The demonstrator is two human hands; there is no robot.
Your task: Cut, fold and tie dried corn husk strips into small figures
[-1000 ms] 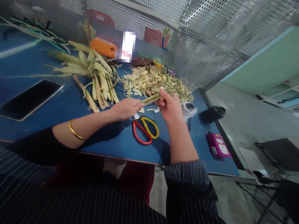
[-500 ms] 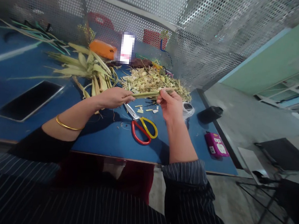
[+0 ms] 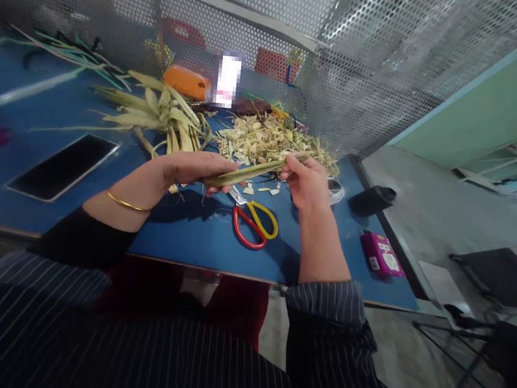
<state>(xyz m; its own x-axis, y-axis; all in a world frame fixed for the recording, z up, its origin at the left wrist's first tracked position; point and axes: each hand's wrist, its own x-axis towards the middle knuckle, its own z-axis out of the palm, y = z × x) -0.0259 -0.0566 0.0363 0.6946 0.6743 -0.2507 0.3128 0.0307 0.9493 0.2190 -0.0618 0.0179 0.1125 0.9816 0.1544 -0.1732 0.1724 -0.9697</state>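
A long, pale green folded husk strip [image 3: 254, 171] stretches between my hands above the blue table. My left hand [image 3: 204, 170] grips its left end, fingers under it and thumb on top. The other end is pinched between thumb and fingers of my right hand [image 3: 304, 177]. Below the strip lie scissors [image 3: 256, 224] with one red and one yellow handle, their blades partly hidden by my left hand. Behind my hands is a heap of dry husk scraps [image 3: 267, 137]. A bundle of long husk leaves [image 3: 170, 117] rests at the left.
A dark phone-like slab [image 3: 64, 167] lies left on the blue table [image 3: 191, 236]. To the right are a black cylinder [image 3: 372, 200], a purple packet [image 3: 382, 254] and a tape roll [image 3: 335, 191]. An orange pouch [image 3: 185, 82] and a mesh partition [image 3: 362, 88] stand behind.
My left hand has turned and its fingers now pass under the strip, more of which shows. The whole view has shifted slightly, with the table things appearing a little further right.
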